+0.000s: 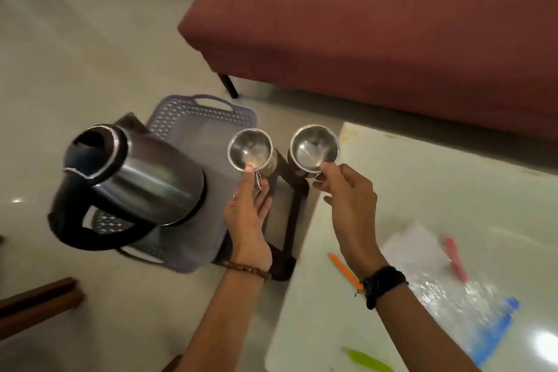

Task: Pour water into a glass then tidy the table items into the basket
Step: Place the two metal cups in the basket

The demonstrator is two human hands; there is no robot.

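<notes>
I hold two steel cups above a low dark stool. My left hand (249, 214) pinches the near rim of the left steel cup (250, 149), thumb on the rim. My right hand (347, 196) pinches the near rim of the right steel cup (314, 146). Both cups look empty inside. A steel kettle (139, 181) with a black handle and an open top stands in the grey plastic basket (193, 115) to the left of the cups. The white table (422, 184) lies at the right.
On the white table lie an orange pen (344, 270), a pink pen (456, 260), a green item (368, 361), a white paper (413, 244) and a clear plastic bag with a blue strip (471, 305). A maroon sofa (377, 15) fills the back right. Tiled floor surrounds the basket.
</notes>
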